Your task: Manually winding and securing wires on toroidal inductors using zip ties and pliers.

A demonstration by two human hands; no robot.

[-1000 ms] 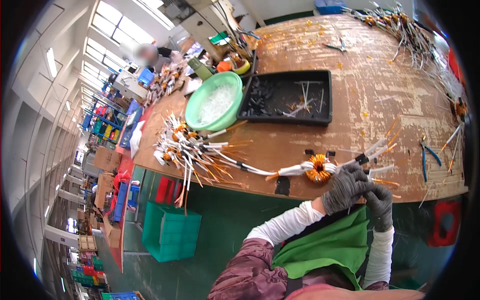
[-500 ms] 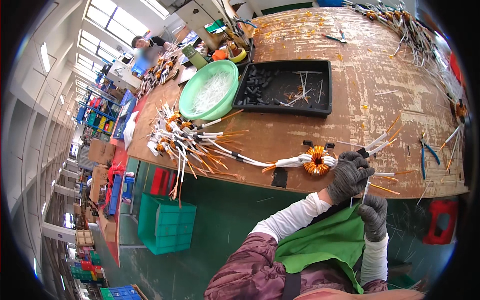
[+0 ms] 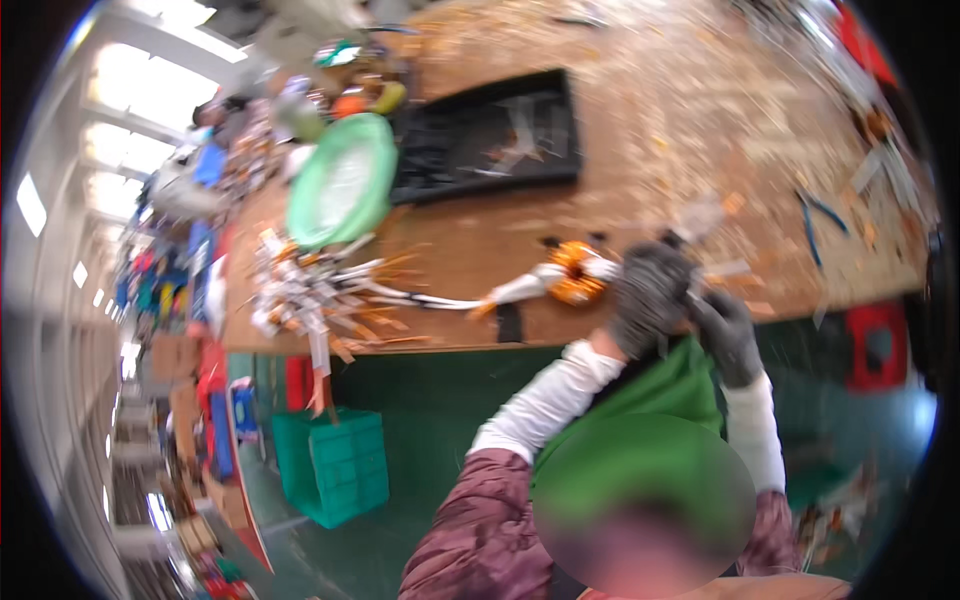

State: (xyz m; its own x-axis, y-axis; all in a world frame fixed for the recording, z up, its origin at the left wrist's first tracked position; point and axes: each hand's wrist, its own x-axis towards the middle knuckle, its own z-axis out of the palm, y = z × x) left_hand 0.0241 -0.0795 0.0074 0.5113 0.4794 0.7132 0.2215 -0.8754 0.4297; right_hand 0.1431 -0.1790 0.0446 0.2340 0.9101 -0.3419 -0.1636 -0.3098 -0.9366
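Observation:
Gloved in grey, my left hand point(image 3: 650, 295) is closed round the white-sleeved leads of a ring-shaped copper coil point(image 3: 578, 289) near the table's front edge. Other leads point(image 3: 730, 273) stick out beyond that hand, smeared by motion. My right hand point(image 3: 728, 335), also gloved, is just right of it, with fingers pinched close to the left hand's fingertips. A thin white tube point(image 3: 695, 286) seems to be in that pinch, though blur hides its ends. From the coil's left side, more white-sleeved leads point(image 3: 440, 301) run toward a heap of similar coils point(image 3: 290, 285).
Farther back are a black tray point(image 3: 572, 135) with small black pieces and white strips, and a light green basin point(image 3: 385, 185) of white tubes. Blue-handled pliers point(image 3: 810, 235) lie to the right. A teal crate point(image 3: 350, 470) and a red crate point(image 3: 893, 345) stand below table level.
The whole view has swung and blurred, shifting the table's things leftward and up. My right hand has come up closer to my left hand, which still grips the leads.

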